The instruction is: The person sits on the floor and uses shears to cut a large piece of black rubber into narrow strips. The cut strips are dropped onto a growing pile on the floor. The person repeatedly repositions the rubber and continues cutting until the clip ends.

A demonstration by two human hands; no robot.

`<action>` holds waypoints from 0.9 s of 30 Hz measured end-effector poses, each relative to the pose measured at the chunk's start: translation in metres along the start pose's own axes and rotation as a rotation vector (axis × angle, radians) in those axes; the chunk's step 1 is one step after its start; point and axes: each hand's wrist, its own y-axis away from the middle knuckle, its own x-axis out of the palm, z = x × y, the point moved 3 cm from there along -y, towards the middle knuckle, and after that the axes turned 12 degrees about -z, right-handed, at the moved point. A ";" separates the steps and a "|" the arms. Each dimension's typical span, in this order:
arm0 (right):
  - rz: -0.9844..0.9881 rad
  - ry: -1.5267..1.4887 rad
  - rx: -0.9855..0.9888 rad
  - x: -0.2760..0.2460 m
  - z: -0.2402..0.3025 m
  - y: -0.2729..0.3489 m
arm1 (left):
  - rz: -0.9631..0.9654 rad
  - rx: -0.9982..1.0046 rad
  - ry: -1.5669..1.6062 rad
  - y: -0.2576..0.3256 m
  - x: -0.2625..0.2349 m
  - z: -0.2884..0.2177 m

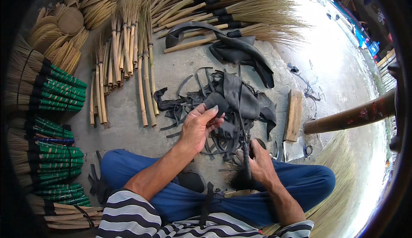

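My left hand (197, 126) pinches a small dark piece of rubber sheet (216, 103) between thumb and fingers, over the heap. In my right hand (261, 163) is a pair of scissors (246, 154) with a dark, wrapped handle; its long narrow blades point away from me, and my fingers partly hide the grip. Beneath both hands lies a tangled pile of black rubber strips (223, 130). A broader rubber sheet (236, 94) rests on top of it, beside the blades. Farther off, a large curved rubber piece (240, 51) lies on the concrete.
Brooms with black-bound necks (201, 17) fan out at the far side. Bamboo-handled brooms (122, 57) lie left of centre, near woven fans (68, 21). Green-handled broom bundles (62, 87) line the left. A wooden block (293, 115) and a brown pole (352, 115) are on the right.
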 end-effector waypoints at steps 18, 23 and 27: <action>-0.149 0.319 -0.363 0.011 0.000 0.003 | 0.049 0.085 -0.184 0.020 0.006 0.030; -0.066 0.299 -0.287 0.012 -0.006 0.005 | 0.049 0.059 -0.190 0.020 0.004 0.033; 0.048 0.263 -0.179 0.012 -0.007 0.008 | 0.046 -0.002 -0.192 0.016 -0.004 0.034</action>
